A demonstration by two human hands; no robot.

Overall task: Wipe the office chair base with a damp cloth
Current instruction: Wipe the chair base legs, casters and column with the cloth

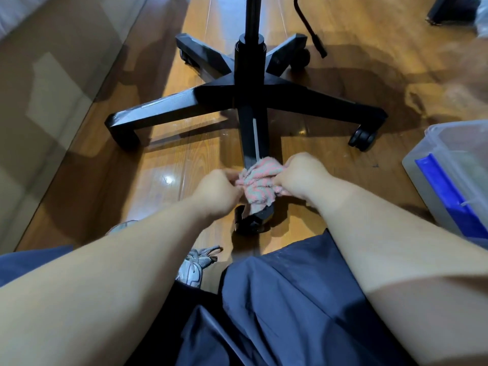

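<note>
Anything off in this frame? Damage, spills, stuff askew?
One thing: a thin pale streak runs lengthwise down the near leg of the black five-legged chair base, just beyond the pink-and-grey striped cloth that the left hand and right hand grip. Scratch, residue or glare: cannot tell. Nothing looks spilled or askew.

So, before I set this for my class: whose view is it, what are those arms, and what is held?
There is no machine here. One camera sits on a person's head, looking forward and down, so the arms are their own. The left hand and right hand each have a grip on a pink-and-grey striped cloth, bunched over the nearest leg of a black chair base. It stands on a wooden floor; a clear plastic box sits at the right.
</note>
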